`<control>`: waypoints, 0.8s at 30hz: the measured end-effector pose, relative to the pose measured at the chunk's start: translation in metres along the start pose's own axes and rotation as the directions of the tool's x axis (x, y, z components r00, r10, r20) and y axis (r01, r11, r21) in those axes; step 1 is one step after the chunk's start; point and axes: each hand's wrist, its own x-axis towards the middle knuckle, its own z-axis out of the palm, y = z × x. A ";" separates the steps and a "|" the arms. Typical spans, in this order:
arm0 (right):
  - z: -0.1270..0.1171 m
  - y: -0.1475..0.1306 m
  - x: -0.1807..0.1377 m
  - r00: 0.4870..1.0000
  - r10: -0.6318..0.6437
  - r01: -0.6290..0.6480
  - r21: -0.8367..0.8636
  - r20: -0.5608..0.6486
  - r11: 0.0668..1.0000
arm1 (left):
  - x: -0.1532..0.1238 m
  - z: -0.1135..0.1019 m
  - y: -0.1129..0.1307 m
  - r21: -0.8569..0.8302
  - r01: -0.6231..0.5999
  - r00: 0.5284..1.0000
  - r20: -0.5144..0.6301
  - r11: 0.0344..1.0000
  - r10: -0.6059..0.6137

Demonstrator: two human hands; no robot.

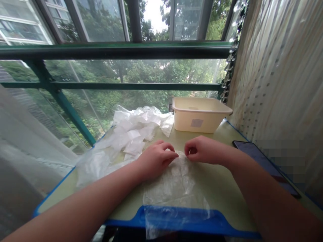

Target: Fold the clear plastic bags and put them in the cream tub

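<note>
A clear plastic bag (174, 188) lies flat on the pale green table (222, 181), its near end hanging over the blue front edge. My left hand (156, 159) rests on the bag's far end with fingers curled, pinching its edge. My right hand (202, 150) sits just to the right, also closed in a pinch on the same far edge. The two hands are a few centimetres apart.
A heap of white and clear plastic bags (131, 134) covers the table's left back part. A cream plastic tub (199, 114) stands at the back right. A dark phone (262, 161) lies at the right. Window glass with green rails (113, 50) stands behind; a curtain (282, 84) hangs right.
</note>
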 end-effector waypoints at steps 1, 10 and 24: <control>-0.001 0.002 0.000 1.000 0.018 -0.018 0.012 0.006 1.000 | 0.000 -0.001 -0.001 -0.008 0.010 1.000 0.000 1.000 -0.010; -0.002 0.025 0.006 0.938 0.211 -0.318 0.445 0.273 0.837 | 0.000 -0.005 -0.007 -0.173 0.105 0.994 -0.014 0.979 -0.109; -0.005 0.034 0.004 0.942 0.117 -0.265 0.478 0.316 0.837 | -0.002 -0.010 -0.004 -0.277 0.127 0.992 0.047 0.952 -0.118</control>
